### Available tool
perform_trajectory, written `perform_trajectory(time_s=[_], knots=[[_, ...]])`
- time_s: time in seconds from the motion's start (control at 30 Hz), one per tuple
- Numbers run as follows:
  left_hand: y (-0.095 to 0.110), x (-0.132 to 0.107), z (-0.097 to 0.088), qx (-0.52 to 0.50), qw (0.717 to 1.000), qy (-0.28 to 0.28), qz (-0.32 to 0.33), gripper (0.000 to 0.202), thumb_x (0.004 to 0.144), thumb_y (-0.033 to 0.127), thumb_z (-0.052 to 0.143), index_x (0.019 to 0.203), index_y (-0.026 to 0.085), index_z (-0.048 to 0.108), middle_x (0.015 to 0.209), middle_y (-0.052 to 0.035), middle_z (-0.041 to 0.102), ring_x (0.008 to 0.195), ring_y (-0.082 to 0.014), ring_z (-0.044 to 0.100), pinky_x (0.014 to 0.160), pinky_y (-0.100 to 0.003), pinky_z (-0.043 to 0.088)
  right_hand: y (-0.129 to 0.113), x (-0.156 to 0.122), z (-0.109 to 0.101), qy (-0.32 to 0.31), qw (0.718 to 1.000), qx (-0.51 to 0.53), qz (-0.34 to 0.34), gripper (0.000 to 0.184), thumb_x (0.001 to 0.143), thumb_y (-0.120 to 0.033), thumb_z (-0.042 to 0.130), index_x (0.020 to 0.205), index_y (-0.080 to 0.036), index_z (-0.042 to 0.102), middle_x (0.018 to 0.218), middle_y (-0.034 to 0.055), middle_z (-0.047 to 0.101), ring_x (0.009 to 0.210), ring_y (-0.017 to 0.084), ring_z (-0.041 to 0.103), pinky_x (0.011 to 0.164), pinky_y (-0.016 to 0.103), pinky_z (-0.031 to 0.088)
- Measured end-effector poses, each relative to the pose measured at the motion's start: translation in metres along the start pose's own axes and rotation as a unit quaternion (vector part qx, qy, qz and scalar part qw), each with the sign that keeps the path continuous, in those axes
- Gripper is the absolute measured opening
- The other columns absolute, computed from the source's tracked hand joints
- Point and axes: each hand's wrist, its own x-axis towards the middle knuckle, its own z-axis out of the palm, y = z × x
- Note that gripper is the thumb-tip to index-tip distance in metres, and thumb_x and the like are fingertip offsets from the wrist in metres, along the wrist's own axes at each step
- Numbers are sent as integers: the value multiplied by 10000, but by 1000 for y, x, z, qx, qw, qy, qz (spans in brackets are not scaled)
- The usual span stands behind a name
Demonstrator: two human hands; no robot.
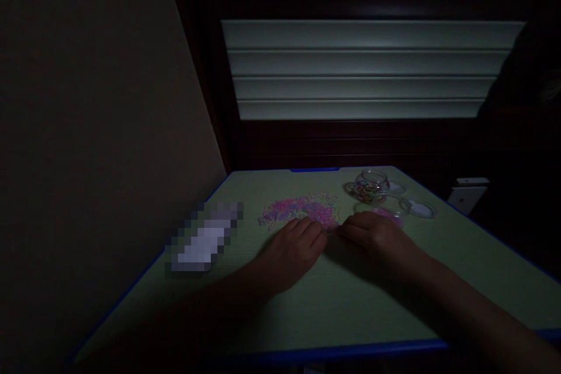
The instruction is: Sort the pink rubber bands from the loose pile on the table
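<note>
A loose pile of small pink and purple bands (302,208), probably little elastics, is spread over the pale green table. At its near edge my left hand (298,248) is closed, with the fingers curled under and the back of the hand towards me. Just to the right, my right hand (372,236) is closed too, its fingertips pinched together and facing the left hand across a small gap. A few bands lie around that gap. Whatever the fingers hold is hidden and too dark to make out.
Behind my right hand lies a clear jar (391,204) with pink bands, and a round glass jar (370,187) of multicoloured pieces stands farther back. Round lids (419,208) lie beside them. A blurred-out pale object (204,239) is at the left. The table (350,321) has blue edging.
</note>
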Motion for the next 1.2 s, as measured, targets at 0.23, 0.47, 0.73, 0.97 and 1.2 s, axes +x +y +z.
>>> perform_trajectory(time_s=[0.23, 0.47, 0.73, 0.97, 1.2], knots=[[1, 1, 0, -2, 1000, -1, -6, 125, 857, 115, 374, 900, 135, 490, 864, -53, 488, 796, -186, 449, 692, -326, 381, 0, 0, 0, -2, 1000, -5, 5, 152, 807, -132, 442, 801, -159, 591, 704, 38, 550, 655, 130, 460, 605, 267, 308], [0, 0, 1, -13, 1000, -22, -13, 121, 846, 101, 391, 920, 126, 483, 875, -53, 485, 813, -186, 439, 708, -323, 386, 7, -2, -4, 14, 999, -25, 36, 175, 830, -180, 424, 798, -155, 594, 697, 42, 540, 646, 128, 465, 602, 260, 317], [0, 0, 0, -5, 999, -33, -24, 115, 827, 92, 421, 913, 132, 486, 884, -50, 487, 814, -192, 439, 706, -324, 383, 17, -4, -5, 22, 994, -89, 62, 169, 823, -167, 424, 786, -161, 589, 704, 51, 559, 681, 144, 493, 609, 262, 323], [0, 0, 0, 0, 999, -35, -18, 108, 816, 90, 442, 903, 134, 489, 885, -51, 490, 821, -197, 439, 699, -327, 383, 26, -7, -18, 8, 972, -203, 116, 138, 797, -152, 442, 827, -162, 576, 792, 70, 588, 741, 184, 508, 664, 293, 315], [-1, -1, 2, 5, 999, -31, -19, 109, 819, 83, 426, 888, 135, 493, 872, -49, 490, 810, -195, 443, 688, -325, 384, 30, -15, -27, 12, 920, -304, 245, 122, 759, -114, 428, 728, -146, 542, 718, 89, 569, 653, 212, 508, 568, 311, 281]])
